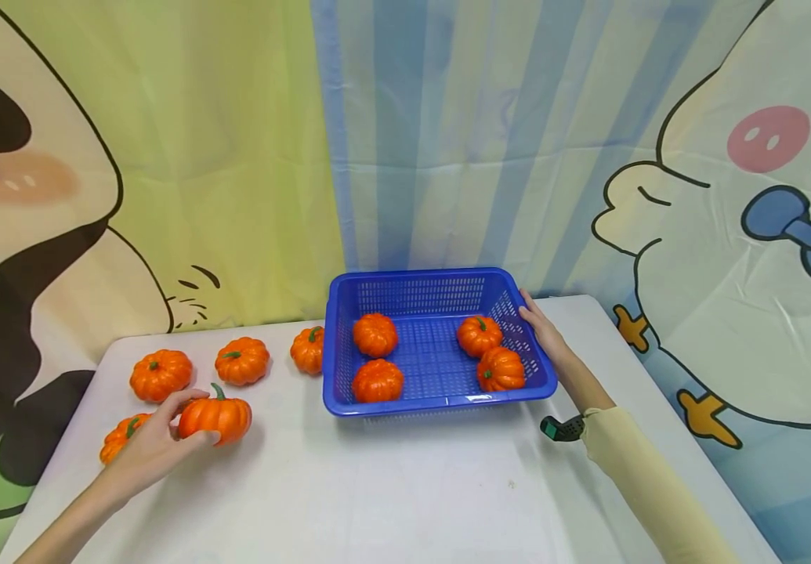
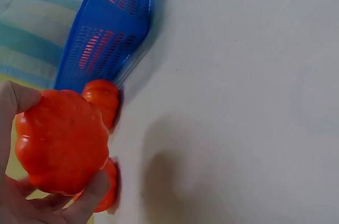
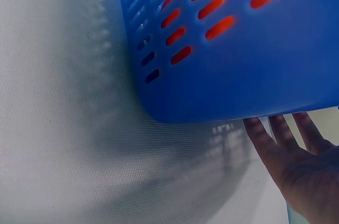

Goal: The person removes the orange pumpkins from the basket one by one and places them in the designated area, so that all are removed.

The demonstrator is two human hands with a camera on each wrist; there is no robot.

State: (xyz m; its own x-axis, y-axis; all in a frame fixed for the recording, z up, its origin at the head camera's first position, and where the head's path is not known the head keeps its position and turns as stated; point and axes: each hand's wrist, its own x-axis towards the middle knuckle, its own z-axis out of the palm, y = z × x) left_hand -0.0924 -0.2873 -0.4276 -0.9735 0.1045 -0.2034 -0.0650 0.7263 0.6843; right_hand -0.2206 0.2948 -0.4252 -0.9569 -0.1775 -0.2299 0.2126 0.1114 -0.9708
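My left hand [image 1: 161, 442] grips a small orange pumpkin [image 1: 216, 421] with a green stem, thumb and fingers around its sides. In the left wrist view its ribbed base faces the camera, and a shadow falls on the table beyond. A blue plastic basket [image 1: 440, 403] with slotted walls stands at the table's back middle. Inside it sit two pumpkins [image 1: 375, 335] on the left and two more pumpkins [image 1: 479, 337] on the right. My right hand [image 1: 544, 329] touches the basket's right side; its fingers [image 3: 265, 142] reach out fairly straight against the wall in the right wrist view.
Several other pumpkins [image 1: 161, 375] lie on the white table [image 1: 405, 486] left of the basket, one pumpkin [image 1: 308, 350] close beside its left wall. Behind the table hangs a cartoon-printed curtain [image 1: 236, 157]. A dark band with a green-faced device [image 1: 562, 428] is at my right wrist.
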